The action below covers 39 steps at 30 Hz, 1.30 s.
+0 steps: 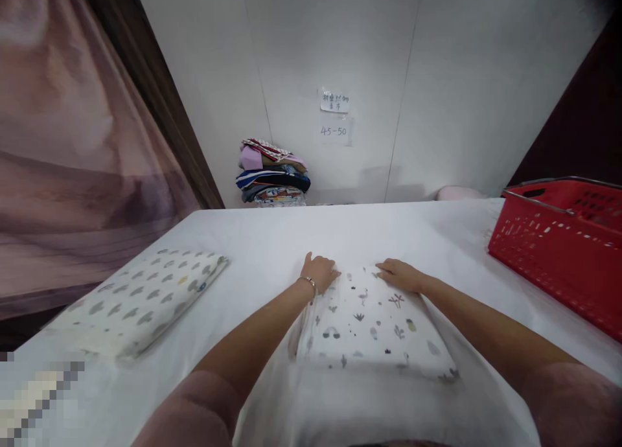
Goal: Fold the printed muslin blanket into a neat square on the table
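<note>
A folded white cloth (369,324) printed with small plants, rainbows and birds lies flat near the table's front edge. On its far left corner rests my left hand (319,273), fingers spread and pointing forward, with a bracelet at the wrist. My right hand (399,275) touches the far right corner, its fingers stretched out toward the left. Neither hand grips the cloth. Farther left lies another folded cloth (155,298), cream with grey cloud-like shapes.
A red basket (558,246) with a metal handle stands at the right of the white table (262,240). Beyond the far edge is a stack of folded fabrics (273,175). Pink curtain (72,142) hangs at the left; paper notes (335,102) are on the wall.
</note>
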### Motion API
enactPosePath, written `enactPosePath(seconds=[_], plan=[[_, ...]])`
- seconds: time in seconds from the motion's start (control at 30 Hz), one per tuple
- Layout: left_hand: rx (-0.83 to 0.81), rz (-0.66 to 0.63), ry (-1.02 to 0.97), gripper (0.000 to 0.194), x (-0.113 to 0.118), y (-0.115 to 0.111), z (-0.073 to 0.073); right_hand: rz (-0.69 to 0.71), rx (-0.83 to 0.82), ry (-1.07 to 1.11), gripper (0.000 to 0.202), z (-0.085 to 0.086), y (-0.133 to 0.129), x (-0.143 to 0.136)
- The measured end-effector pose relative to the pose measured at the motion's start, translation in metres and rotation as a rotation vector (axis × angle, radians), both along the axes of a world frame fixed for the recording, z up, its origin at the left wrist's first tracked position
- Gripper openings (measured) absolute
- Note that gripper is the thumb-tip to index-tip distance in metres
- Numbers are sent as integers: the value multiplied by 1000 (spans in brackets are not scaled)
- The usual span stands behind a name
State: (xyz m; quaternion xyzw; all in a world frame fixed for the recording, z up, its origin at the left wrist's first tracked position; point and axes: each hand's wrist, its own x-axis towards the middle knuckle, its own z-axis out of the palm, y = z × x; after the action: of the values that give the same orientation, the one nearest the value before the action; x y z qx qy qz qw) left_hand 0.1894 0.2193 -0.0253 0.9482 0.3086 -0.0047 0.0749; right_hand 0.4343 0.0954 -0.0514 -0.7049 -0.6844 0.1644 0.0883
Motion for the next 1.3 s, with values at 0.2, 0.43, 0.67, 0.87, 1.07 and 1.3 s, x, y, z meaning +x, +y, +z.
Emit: enactPosePath(seconds=[0.2,0.43,0.67,0.87,1.07,1.3], plan=[[-276,-32,173,48,29,31,5,19,-311,96,57,21,24,11],[-417,-18,280,55,47,42,10,-43,-624,161,66,26,55,14],[-475,-49,224,51,41,38,10,-71,-729,193,56,37,58,9],[-487,-124,193,62,39,42,2,-78,-752,191,53,71,52,-8],[-537,-92,261,66,37,35,19,28,-590,135,60,112,30,-34],[-443,-82,309,34,24,22,69,131,-441,1,61,140,12,-32]])
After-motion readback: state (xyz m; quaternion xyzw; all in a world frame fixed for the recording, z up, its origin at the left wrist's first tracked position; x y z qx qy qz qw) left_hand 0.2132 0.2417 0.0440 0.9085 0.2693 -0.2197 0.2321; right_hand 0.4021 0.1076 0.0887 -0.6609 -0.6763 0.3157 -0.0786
